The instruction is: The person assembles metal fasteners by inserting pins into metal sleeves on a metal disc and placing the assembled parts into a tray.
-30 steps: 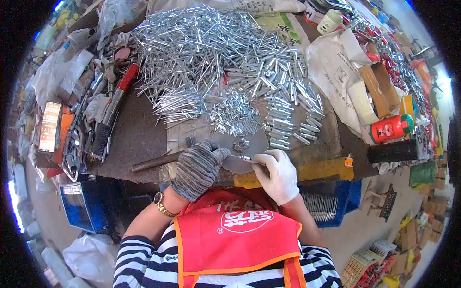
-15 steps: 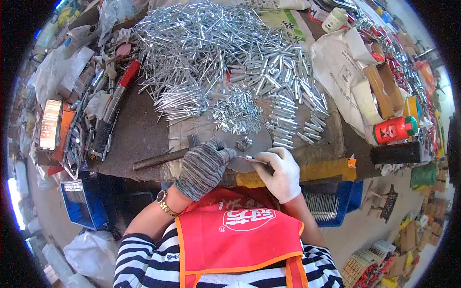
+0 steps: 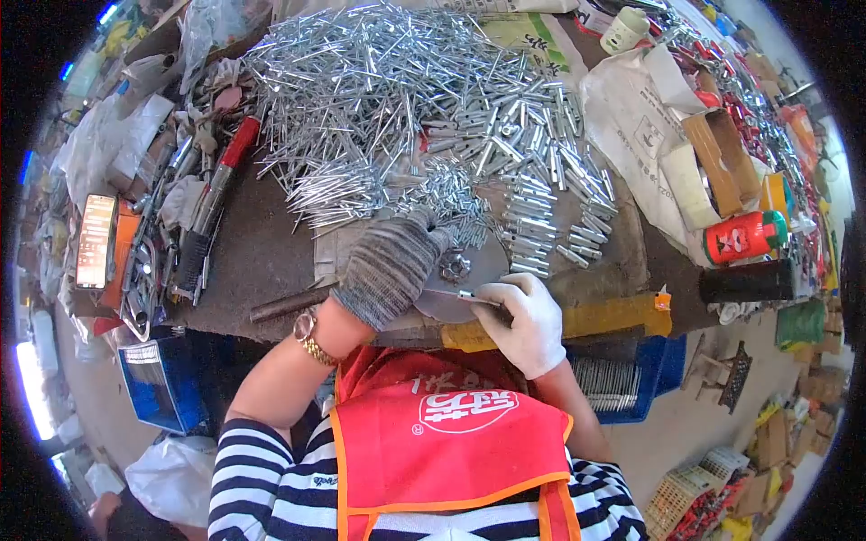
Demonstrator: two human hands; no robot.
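Observation:
My left hand (image 3: 392, 266), in a grey striped knitted glove, reaches over the bench to the near edge of a pile of small metal pins (image 3: 451, 194). Its fingers are curled together at the pile; whether anything is between them is hidden. In a white glove, my right hand (image 3: 523, 320) pinches a thin metal rod (image 3: 442, 292), with a short bright piece at the fingertips. The rod points left above a round grey metal plate (image 3: 483, 261). On that plate, close to my left fingers, sits a nut-like metal ring (image 3: 455, 265).
Long metal rods (image 3: 361, 81) are heaped at the back. Metal sleeves (image 3: 528, 221) lie in rows to the right. A hammer handle (image 3: 289, 305) rests at left. A red bottle (image 3: 744, 239) and an open cardboard box (image 3: 722, 158) stand at right; a lit phone (image 3: 96, 242) is far left.
My left hand has moved away from my right hand, forward to the small pins, and let go of the rod's left end. My right hand stays nearly in place with the rod.

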